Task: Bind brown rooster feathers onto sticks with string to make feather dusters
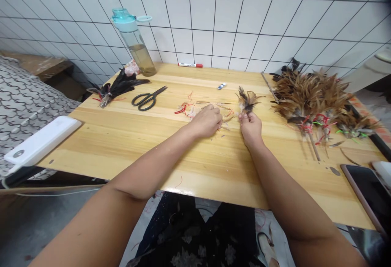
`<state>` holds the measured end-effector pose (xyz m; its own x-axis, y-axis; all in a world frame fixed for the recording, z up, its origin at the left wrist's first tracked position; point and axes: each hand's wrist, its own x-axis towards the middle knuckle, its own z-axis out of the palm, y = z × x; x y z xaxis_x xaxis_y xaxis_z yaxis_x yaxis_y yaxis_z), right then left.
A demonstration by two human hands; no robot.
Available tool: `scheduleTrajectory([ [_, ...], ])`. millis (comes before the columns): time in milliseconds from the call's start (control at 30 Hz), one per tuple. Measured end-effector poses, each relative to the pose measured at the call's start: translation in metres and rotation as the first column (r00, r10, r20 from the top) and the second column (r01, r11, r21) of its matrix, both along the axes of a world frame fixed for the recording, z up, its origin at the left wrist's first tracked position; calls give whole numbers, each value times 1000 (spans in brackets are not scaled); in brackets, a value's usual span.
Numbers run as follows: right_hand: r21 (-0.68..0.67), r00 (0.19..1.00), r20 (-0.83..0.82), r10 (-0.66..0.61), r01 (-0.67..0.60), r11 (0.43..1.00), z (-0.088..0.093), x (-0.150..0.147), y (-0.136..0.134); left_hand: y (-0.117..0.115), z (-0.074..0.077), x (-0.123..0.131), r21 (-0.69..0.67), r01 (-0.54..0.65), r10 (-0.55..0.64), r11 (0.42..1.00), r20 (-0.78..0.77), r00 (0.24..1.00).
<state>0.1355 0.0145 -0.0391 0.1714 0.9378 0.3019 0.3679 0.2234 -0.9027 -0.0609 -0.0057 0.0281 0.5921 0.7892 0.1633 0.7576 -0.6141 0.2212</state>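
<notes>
My right hand (251,128) is closed on the base of a small feather bunch (247,101), its brown and black tips fanning upward. My left hand (207,120) rests on the tabletop among loose feathers (210,103) and red string scraps (182,109). Its fingers are curled down, and what they hold, if anything, is hidden. Black-handled scissors (148,99) lie farther left, apart from the hand. Beyond them is a bundle of black feathers (117,86) tied with red string.
A large pile of brown feather bunches (308,92) covers the right of the wooden table (210,169). A water bottle (137,47), a red-capped marker (190,65) and a small blue-and-white item (222,86) stand or lie toward the back. A phone (366,191) lies front right; a white device (42,140) sits left.
</notes>
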Motion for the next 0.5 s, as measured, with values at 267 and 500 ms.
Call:
scheduleTrajectory([
  [267,-21,1000,-31,-4,3,1000,13,-7,-8,10,3,-3,-215,-51,179,975,634,752],
  [500,-115,967,-224,122,-151,982,24,-18,-16,9,6,3,-511,187,484,839,858,174],
])
